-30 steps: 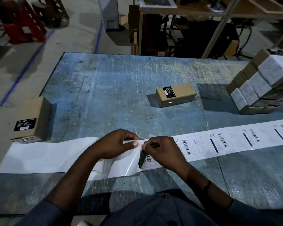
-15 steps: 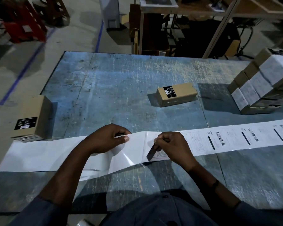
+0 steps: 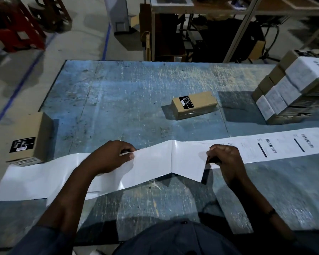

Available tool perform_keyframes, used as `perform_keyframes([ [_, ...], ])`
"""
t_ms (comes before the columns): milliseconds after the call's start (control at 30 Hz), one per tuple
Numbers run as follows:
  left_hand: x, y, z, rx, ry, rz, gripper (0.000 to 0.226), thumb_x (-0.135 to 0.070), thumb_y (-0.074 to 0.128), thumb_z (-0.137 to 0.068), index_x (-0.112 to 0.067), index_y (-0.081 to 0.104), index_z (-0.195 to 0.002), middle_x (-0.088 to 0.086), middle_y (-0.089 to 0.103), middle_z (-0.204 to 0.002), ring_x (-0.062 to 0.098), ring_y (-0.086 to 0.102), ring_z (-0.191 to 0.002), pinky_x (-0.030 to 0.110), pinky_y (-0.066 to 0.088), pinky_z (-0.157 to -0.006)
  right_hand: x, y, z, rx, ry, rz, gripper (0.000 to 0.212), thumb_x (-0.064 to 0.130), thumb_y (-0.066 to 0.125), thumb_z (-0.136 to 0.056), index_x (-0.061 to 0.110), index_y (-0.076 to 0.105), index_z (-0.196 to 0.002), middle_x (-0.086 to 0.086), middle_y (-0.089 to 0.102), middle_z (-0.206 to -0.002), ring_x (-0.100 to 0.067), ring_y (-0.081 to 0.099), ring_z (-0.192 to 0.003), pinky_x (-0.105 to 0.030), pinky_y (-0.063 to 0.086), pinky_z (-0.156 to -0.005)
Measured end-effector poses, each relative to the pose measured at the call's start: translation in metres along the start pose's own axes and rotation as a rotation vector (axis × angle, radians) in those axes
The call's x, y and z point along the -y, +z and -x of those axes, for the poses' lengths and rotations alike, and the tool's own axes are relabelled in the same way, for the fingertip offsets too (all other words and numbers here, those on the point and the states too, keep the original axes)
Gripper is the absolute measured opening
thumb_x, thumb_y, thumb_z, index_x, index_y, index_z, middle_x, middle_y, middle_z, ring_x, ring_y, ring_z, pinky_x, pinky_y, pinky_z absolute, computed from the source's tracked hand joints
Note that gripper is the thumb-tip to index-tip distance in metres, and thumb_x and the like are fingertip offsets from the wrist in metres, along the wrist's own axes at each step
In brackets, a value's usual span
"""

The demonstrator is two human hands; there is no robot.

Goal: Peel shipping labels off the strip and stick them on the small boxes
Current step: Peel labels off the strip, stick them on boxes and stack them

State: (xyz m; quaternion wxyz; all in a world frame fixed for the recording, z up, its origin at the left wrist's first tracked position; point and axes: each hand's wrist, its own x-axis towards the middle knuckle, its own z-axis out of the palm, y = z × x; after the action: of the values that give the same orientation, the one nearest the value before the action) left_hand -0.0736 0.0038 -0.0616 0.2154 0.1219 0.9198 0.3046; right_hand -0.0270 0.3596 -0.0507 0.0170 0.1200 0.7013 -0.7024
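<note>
Hands have drawn apart: left hand (image 3: 111, 155) pinches strip (image 3: 155, 162), right hand (image 3: 226, 159) pinches label (image 3: 213, 163).

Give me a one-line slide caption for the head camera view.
Left hand and right hand peel a shipping label off the label strip on a blue table.

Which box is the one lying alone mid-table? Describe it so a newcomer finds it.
On the blue table, look past the label strip toward the middle. The lone box lies flat there, with a black sticker and no white label, unlike the labelled stack at right.
</note>
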Motion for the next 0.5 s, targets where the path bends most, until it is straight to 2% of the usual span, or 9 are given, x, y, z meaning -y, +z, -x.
perform_keyframes([
  [67, -0.001, 0.0, 0.0, 0.0, -0.009, -0.026, 0.015, -0.026, 0.066, -0.1, -0.031, 0.076, -0.11, -0.019, 0.074, -0.109, -0.004, 0.066, -0.098, 0.016, 0.048, -0.084, 0.004, -0.005, 0.001, -0.039, 0.001, -0.053, 0.045, -0.016, 0.052, -0.084, 0.011, 0.063, -0.05, -0.001, 0.054, -0.054, -0.017, 0.052, -0.054, -0.025, 0.046, -0.059],
  [133, -0.001, -0.001, -0.002, -0.004, -0.032, -0.069, 0.015, -0.029, 0.066, -0.1, -0.034, 0.076, -0.111, -0.017, 0.075, -0.112, 0.002, 0.067, -0.101, 0.027, 0.053, -0.09, 0.009, -0.008, 0.003, -0.066, -0.02, -0.156, 0.05, -0.018, 0.05, -0.083, 0.014, 0.061, -0.046, 0.003, 0.051, -0.053, -0.01, 0.05, -0.051, -0.019, 0.044, -0.053],
  [200, 0.001, -0.002, -0.005, -0.008, -0.062, -0.124, 0.015, -0.032, 0.066, -0.1, -0.037, 0.075, -0.111, -0.016, 0.074, -0.115, 0.007, 0.068, -0.104, 0.037, 0.055, -0.095, 0.014, -0.009, 0.005, -0.069, -0.024, -0.333, 0.038, -0.003, 0.065, -0.075, 0.017, 0.06, -0.043, 0.005, 0.05, -0.054, -0.008, 0.048, -0.051, -0.016, 0.041, -0.051],
  [233, 0.001, -0.003, -0.007, -0.011, -0.077, -0.151, 0.015, -0.034, 0.065, -0.1, -0.038, 0.074, -0.111, -0.015, 0.074, -0.117, 0.009, 0.068, -0.105, 0.039, 0.055, -0.096, 0.018, -0.008, 0.006, -0.071, -0.009, -0.429, 0.026, 0.012, 0.078, -0.061, 0.018, 0.06, -0.043, 0.005, 0.049, -0.056, -0.008, 0.048, -0.054, -0.016, 0.041, -0.052],
  [300, 0.001, -0.003, -0.009, -0.03, -0.106, -0.202, 0.015, -0.037, 0.064, -0.099, -0.04, 0.073, -0.11, -0.013, 0.074, -0.119, 0.013, 0.068, -0.108, 0.042, 0.054, -0.097, 0.021, -0.009, 0.008, -0.088, 0.016, -0.586, 0.03, 0.027, 0.086, -0.035, 0.018, 0.06, -0.046, 0.004, 0.051, -0.061, -0.011, 0.051, -0.061, -0.019, 0.044, -0.058],
  [400, -0.003, -0.002, -0.013, -0.046, -0.155, -0.309, 0.018, -0.036, 0.064, -0.098, -0.04, 0.072, -0.114, -0.011, 0.072, -0.124, 0.017, 0.067, -0.112, 0.042, 0.052, -0.099, 0.024, -0.013, 0.009, -0.064, 0.049, -0.719, 0.03, 0.026, 0.077, -0.043, 0.018, 0.051, -0.054, 0.0, 0.048, -0.068, -0.019, 0.052, -0.071, -0.032, 0.039, -0.073],
  [500, -0.01, -0.004, -0.015, -0.071, -0.2, -0.427, 0.024, -0.032, 0.063, -0.096, -0.041, 0.069, -0.117, -0.01, 0.071, -0.126, 0.02, 0.066, -0.114, 0.041, 0.05, -0.1, 0.03, -0.014, 0.009, -0.034, 0.072, -0.753, 0.049, 0.033, 0.081, -0.044, 0.016, 0.046, -0.073, -0.004, 0.049, -0.084, -0.026, 0.054, -0.084, -0.038, 0.037, -0.077],
])
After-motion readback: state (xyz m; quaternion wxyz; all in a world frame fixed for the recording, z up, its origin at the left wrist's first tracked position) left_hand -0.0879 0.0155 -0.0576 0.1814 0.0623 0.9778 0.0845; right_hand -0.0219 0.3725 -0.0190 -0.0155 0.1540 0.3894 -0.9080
